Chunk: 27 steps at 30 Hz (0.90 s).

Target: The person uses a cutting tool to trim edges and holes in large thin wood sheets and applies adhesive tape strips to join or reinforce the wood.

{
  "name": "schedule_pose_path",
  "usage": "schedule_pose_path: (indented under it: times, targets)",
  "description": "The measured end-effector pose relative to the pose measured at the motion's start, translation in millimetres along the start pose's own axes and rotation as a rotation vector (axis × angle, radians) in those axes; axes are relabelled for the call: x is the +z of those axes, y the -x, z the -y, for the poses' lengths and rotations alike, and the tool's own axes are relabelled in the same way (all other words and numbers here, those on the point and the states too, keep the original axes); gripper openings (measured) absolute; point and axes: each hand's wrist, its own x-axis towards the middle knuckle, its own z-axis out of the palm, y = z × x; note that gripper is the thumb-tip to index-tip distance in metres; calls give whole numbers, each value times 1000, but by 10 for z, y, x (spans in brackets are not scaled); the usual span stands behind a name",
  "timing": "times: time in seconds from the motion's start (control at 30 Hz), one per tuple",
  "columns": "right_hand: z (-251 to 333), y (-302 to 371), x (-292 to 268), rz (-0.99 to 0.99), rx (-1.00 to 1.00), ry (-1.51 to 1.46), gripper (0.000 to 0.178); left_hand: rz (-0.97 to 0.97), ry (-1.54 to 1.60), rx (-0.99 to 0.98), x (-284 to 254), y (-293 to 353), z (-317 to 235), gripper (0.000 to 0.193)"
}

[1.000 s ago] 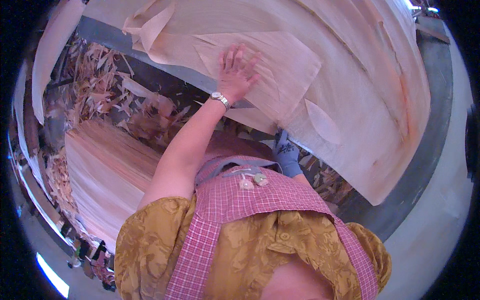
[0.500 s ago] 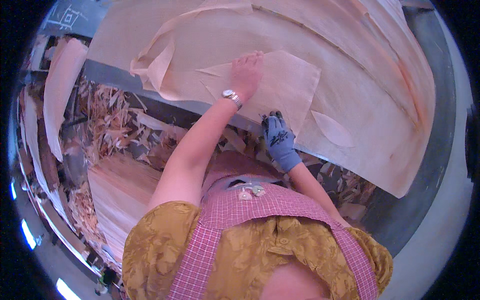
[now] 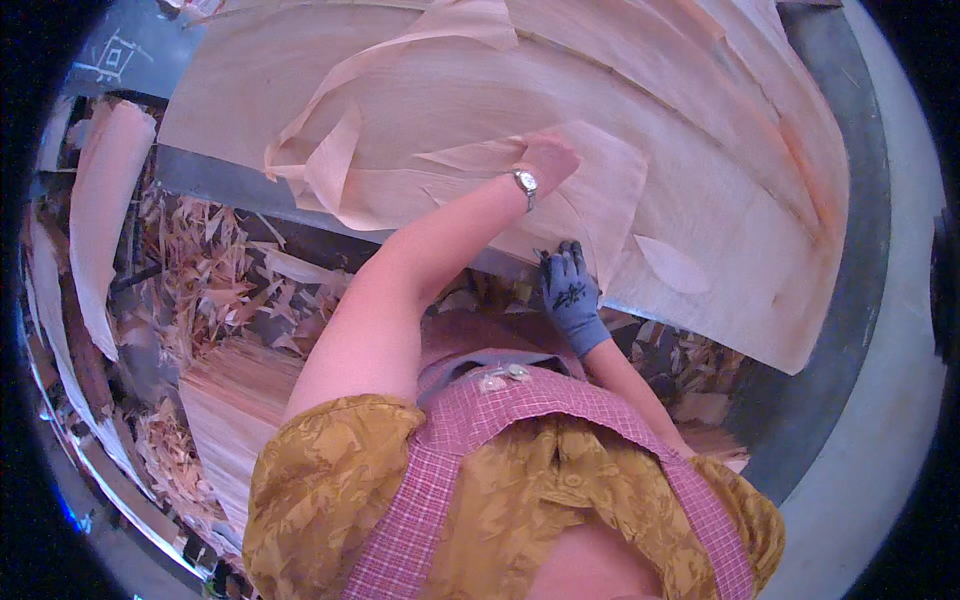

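Note:
My bare left hand, with a metal-band wristwatch at its wrist, is over a loose pale piece of wood veneer. That piece lies on a large veneer sheet. Blur and the hand's angle hide the left fingers, so their grip cannot be made out. At the near edge of the sheet is my right hand in a blue-grey glove with dark fingertips. Its fingers are extended and slightly apart, pointing away from me, touching the veneer's edge. A small leaf-shaped veneer scrap lies to its right.
Curled veneer strips lie on the sheet's left part. Below the dark table edge are heaped veneer scraps and a stack of sheets. A long rolled piece stands at far left. Grey floor runs along the right.
My left hand has moved right across the veneer, its forearm now slanting more to the right. My right hand stays by the near edge, its fingers pointing more straight ahead. The view has shifted slightly.

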Motion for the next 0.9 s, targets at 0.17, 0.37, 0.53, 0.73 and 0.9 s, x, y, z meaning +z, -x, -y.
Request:
schedule_pose_path:
  times: [0.17,0.37,0.53,0.73,0.9]
  targets:
    - [49,-48,-71,61,6,-30,32,-222,118,-133,-89,104,323,17]
    - [15,4,-92,50,-23,-14,31,-646,686,-834,-412,1469,1441,37]
    - [-49,6,-1,12,-68,-43,33,-248,312,-1272,-249,2513,1941,37]
    - [-101,65,87,79,-71,-63,35,-409,105,-1131,-373,3841,2705,25]
    - [-61,56,65,128,-47,-32,36,-626,-228,-1483,-1337,6133,3520,36]
